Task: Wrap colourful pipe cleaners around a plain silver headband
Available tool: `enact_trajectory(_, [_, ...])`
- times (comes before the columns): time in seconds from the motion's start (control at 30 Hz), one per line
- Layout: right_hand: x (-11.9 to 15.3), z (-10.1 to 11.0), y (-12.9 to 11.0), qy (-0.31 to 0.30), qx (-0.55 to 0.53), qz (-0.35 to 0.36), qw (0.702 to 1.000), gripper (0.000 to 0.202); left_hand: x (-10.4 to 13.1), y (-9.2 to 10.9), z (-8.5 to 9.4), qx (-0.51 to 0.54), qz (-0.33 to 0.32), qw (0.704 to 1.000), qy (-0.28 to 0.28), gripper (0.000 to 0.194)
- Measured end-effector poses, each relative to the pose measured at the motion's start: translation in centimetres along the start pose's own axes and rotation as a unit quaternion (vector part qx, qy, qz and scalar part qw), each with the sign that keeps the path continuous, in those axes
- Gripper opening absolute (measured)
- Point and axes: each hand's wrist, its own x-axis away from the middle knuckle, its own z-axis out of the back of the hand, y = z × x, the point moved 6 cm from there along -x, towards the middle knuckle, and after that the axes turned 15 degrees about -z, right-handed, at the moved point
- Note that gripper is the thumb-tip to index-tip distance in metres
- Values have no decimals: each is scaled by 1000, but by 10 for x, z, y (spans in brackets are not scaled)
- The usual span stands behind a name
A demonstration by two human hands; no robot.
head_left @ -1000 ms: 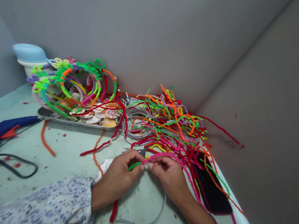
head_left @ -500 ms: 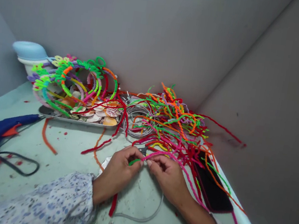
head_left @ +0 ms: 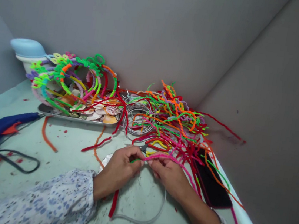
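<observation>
My left hand (head_left: 121, 169) is closed in a pinch, with a bit of green fuzzy stem (head_left: 135, 160) showing between thumb and fingers. Against its fingertips, my right hand (head_left: 169, 176) pinches a pink pipe cleaner (head_left: 163, 156), which arches over that hand toward the right. A grey wire (head_left: 163, 204) curves below the hands to a red fuzzy piece (head_left: 113, 204) under my left wrist. Scissors (head_left: 158, 146) with red and yellow handles lie just beyond the fingertips.
A metal tray (head_left: 81, 119) of shells bears colourful fuzzy rings (head_left: 64, 80). Tangled pipe cleaners (head_left: 180, 113) and coiled wire (head_left: 137, 117) lie beside it. A blue glue gun (head_left: 3, 124) rests at left, a dark phone (head_left: 213, 185) at right. Behind the tray stands a blue-lidded container (head_left: 28, 49).
The right hand's fingers have shifted slightly at the pink pipe cleaner. More of the scissors shows beyond the hands. The view has moved a little.
</observation>
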Motion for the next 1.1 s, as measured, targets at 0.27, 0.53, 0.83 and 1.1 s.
enact_trajectory(0.27, [-4,-5,1,-67,-75,-16,995,18,-1,-1,-4,32,27,999,-4,7])
enact_trajectory(0.53, [-3,-3,-6,-91,-113,-29,989,16,-1,4,-4,26,22,999,-20,17])
enact_trajectory(0.83, [-3,-5,-3,-112,-113,-23,987,22,-1,-3,-5,76,34,996,-15,13])
enact_trajectory(1.1, [-1,0,-9,-91,-157,18,983,23,-4,-8,-2,135,89,987,28,13])
